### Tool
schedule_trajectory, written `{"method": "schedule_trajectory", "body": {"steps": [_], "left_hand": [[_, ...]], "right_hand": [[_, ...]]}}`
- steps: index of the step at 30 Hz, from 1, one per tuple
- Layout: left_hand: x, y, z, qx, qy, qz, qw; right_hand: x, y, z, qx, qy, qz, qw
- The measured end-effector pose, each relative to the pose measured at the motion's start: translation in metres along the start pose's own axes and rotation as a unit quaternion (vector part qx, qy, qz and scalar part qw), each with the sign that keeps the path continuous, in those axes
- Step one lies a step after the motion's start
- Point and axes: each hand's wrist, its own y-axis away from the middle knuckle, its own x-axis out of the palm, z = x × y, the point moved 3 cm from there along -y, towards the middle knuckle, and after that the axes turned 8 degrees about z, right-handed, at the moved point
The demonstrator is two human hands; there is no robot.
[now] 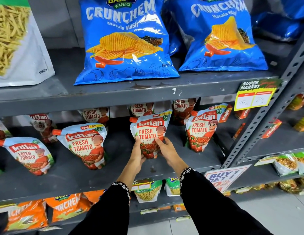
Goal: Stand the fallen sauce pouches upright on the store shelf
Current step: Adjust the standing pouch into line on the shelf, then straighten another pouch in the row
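Observation:
A white and red ketchup pouch [150, 129] with an orange spout stands upright in the middle of the grey shelf [114, 177]. My left hand [138, 153] grips its lower left side and my right hand [166, 150] grips its lower right side, thumbs on the front. More ketchup pouches stand along the shelf: one to the right [203, 128], one to the left [85, 145] leaning a little, and one at the far left [29, 155] tilted to the left. Others stand behind in a back row.
Two blue chip bags [125, 41] [221, 34] sit on the shelf above. A price tag [254, 97] hangs on its front edge. A slotted grey upright [260, 124] stands to the right. Orange chip bags [46, 211] and snack packs [148, 192] fill the shelf below.

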Motion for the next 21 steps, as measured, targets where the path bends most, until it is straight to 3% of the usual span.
{"method": "schedule_trajectory", "body": {"steps": [7, 14, 21], "left_hand": [[0.000, 0.005, -0.003, 0.006, -0.009, -0.006, 1.000], [-0.028, 0.021, -0.004, -0.002, -0.033, -0.062, 0.998], [-0.090, 0.051, -0.018, -0.013, 0.013, -0.074, 0.997]], "right_hand": [[-0.001, -0.001, -0.005, 0.009, 0.014, -0.015, 1.000], [0.016, 0.004, -0.022, 0.018, 0.032, -0.105, 0.994], [0.074, 0.024, -0.033, -0.004, 0.045, -0.211, 0.976]]}}
